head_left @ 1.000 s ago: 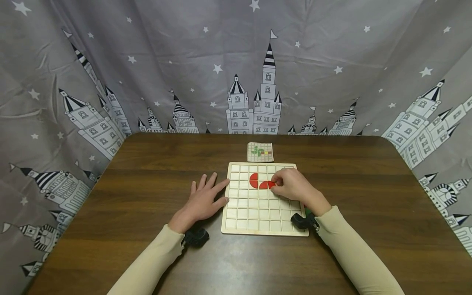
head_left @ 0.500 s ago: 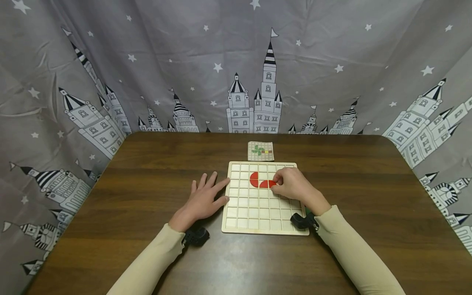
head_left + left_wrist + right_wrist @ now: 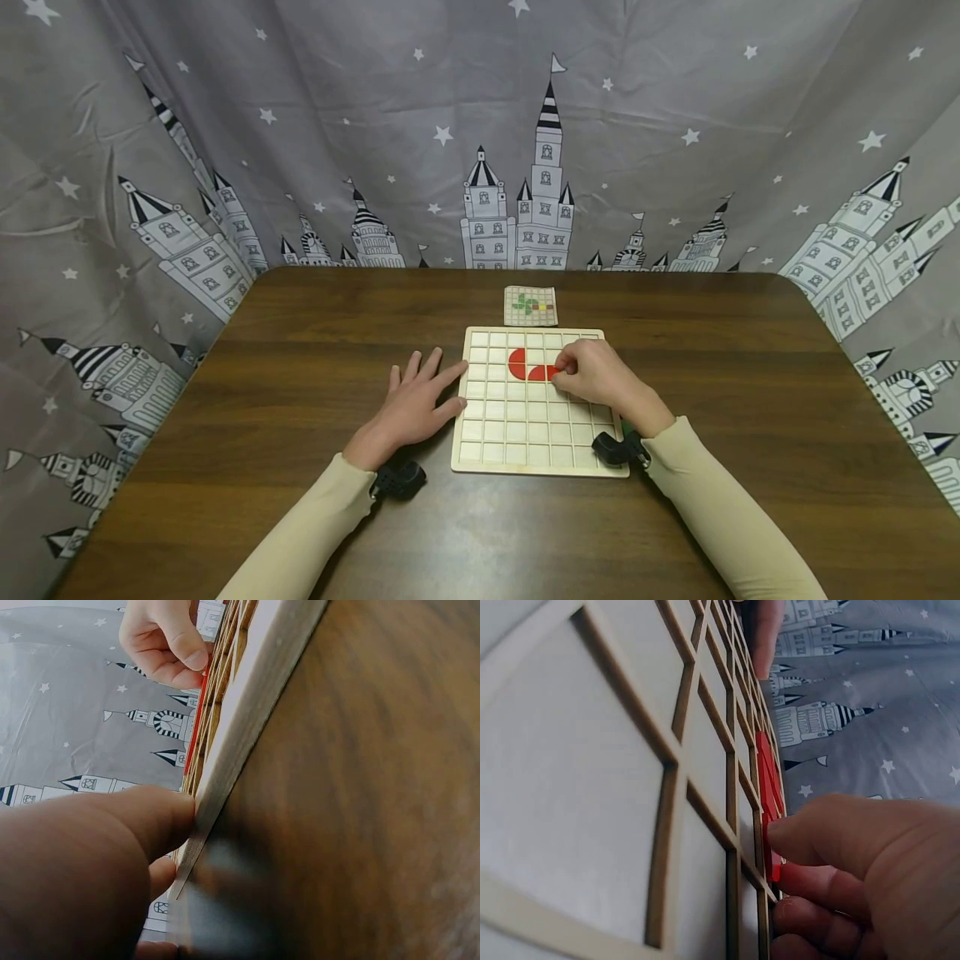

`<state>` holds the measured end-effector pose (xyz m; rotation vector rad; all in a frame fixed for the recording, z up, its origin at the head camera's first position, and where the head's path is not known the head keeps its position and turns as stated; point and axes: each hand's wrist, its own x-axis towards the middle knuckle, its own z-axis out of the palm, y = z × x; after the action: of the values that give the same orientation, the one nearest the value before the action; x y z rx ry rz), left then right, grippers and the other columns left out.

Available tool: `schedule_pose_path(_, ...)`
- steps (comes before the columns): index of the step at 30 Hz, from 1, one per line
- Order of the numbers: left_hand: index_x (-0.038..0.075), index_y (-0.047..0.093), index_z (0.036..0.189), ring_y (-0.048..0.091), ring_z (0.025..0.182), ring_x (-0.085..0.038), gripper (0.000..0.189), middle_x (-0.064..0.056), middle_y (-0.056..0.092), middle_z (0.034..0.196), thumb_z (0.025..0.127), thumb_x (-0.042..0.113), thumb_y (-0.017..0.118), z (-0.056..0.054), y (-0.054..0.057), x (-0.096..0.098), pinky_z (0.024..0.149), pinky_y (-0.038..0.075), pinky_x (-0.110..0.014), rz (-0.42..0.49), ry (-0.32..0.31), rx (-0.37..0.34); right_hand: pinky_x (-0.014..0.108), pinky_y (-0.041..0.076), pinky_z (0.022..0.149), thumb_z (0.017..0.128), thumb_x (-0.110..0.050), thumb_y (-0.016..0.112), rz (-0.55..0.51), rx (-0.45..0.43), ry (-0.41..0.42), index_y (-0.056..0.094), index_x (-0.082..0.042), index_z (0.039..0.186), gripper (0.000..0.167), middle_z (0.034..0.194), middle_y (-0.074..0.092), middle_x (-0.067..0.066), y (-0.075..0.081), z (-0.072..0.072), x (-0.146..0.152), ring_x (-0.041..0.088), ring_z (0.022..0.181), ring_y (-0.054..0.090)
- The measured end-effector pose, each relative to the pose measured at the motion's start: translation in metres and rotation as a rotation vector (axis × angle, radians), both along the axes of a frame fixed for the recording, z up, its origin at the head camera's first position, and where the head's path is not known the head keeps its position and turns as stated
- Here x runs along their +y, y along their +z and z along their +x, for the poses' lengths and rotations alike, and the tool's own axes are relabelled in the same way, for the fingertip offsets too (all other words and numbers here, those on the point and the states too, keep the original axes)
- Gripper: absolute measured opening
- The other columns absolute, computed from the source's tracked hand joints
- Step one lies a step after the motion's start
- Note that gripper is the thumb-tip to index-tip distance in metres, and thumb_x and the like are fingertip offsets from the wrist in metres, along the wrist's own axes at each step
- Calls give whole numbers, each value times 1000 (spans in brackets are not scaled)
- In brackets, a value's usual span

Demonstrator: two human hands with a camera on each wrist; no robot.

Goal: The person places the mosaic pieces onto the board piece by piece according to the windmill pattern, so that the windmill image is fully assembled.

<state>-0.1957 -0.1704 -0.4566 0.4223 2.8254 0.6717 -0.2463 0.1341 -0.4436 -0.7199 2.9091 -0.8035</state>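
A pale wooden grid board lies flat on the table. Toward its upper middle, red pieces form a rounded left-facing shape across two cells. Another red piece with a curved edge sits just right and below. Beside that one, my right hand pinches a red piece between thumb and fingers, at board level; part of it is hidden by the fingertips. My left hand lies spread out, its index finger and thumb touching the board's left edge.
Behind the board is a small card printed with a grid and green, yellow and reddish shapes. Something green shows partly beneath the right wrist. A grey curtain with castles hangs beyond the brown table.
The red piece in my right fingers has shifted slightly, and its visible outline differs a little. Both hands keep nearly the same places.
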Motion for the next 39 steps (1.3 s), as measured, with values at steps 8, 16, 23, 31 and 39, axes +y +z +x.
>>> schedule_pose_path(8,25,38,160,1,157,-51,60,-22,14,171,104,40,54,-1,0,-1,118,0,-78,-3,-2,4,29,48,69,82,-12,75,6,11,20,76,-5,84,7,71,65,1,0,0,1,11,68,53)
schedule_pose_path(16,25,38,160,1,157,-52,61,-22,14,171,103,41,54,0,0,0,118,0,-77,-3,-2,-3,29,48,68,84,-11,77,-8,11,18,77,-4,87,7,73,67,2,-1,2,2,11,68,54)
schedule_pose_path(23,24,39,159,2,157,-52,60,-22,15,170,104,40,54,0,0,0,118,0,-77,-1,-2,2,28,47,66,84,-11,78,-10,4,8,77,-4,88,8,74,68,3,-1,3,0,11,67,55)
schedule_pose_path(31,24,39,159,2,156,-52,59,-23,15,170,104,39,53,-1,0,-1,117,1,-78,-3,0,10,30,49,68,86,-12,78,-13,-6,8,78,-3,94,11,79,71,4,-2,4,-1,11,70,57)
schedule_pose_path(39,25,39,159,1,157,-51,59,-22,14,171,104,39,53,-1,0,-1,118,0,-77,-1,1,3,29,50,69,86,-12,77,-9,5,-4,79,-4,94,12,80,71,3,-4,5,-1,10,70,58)
